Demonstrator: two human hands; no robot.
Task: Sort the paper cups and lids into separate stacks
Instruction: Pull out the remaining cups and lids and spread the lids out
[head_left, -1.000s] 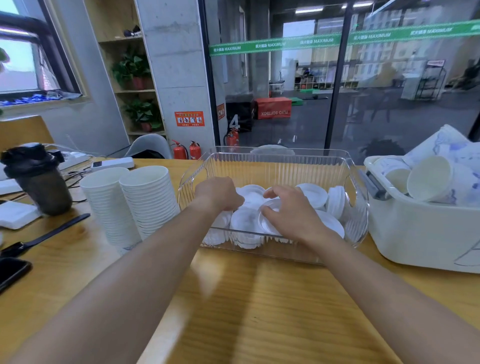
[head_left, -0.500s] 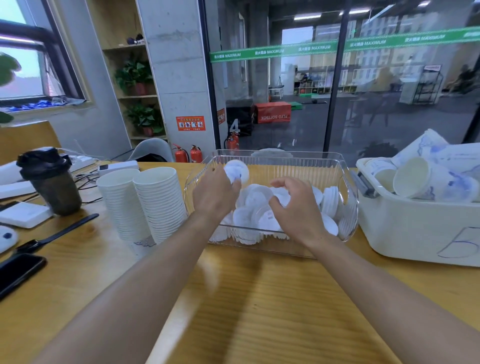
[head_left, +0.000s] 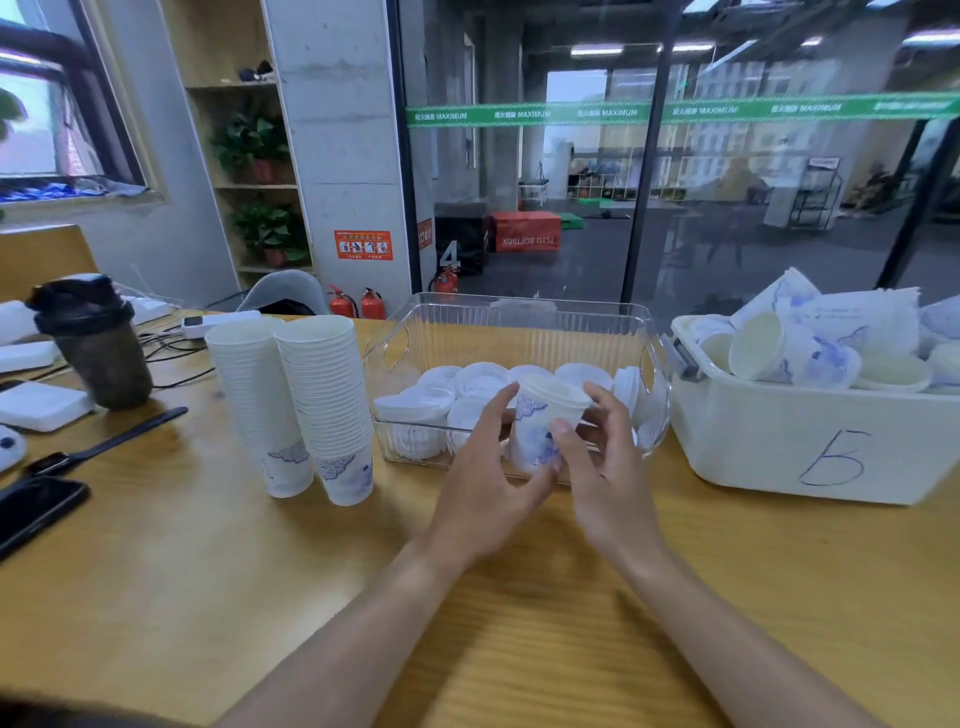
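Observation:
A white paper cup with blue print (head_left: 537, 434) is upright just in front of the clear bin, with a white lid (head_left: 555, 391) on its rim. My left hand (head_left: 485, 478) holds the cup from the left, its fingers curved along the side. My right hand (head_left: 608, 467) grips it from the right, thumb on the front and fingers behind near the lid. Loose white lids (head_left: 467, 387) lie piled in the clear plastic bin (head_left: 519, 307). Two tall stacks of nested cups (head_left: 291, 400) stand left of the bin.
A white tub (head_left: 779, 447) marked with a blue 5 stands at the right, full of lidded cups (head_left: 769, 348). At the left are a dark shaker bottle (head_left: 93, 345), a phone (head_left: 36, 506), a black strap (head_left: 104, 441), cables and white boxes. Bare wooden table (head_left: 260, 597) lies in front.
Both hands have come out of the clear bin, where they were among the lids, back toward me. They now hold a lidded cup between them in front of the bin.

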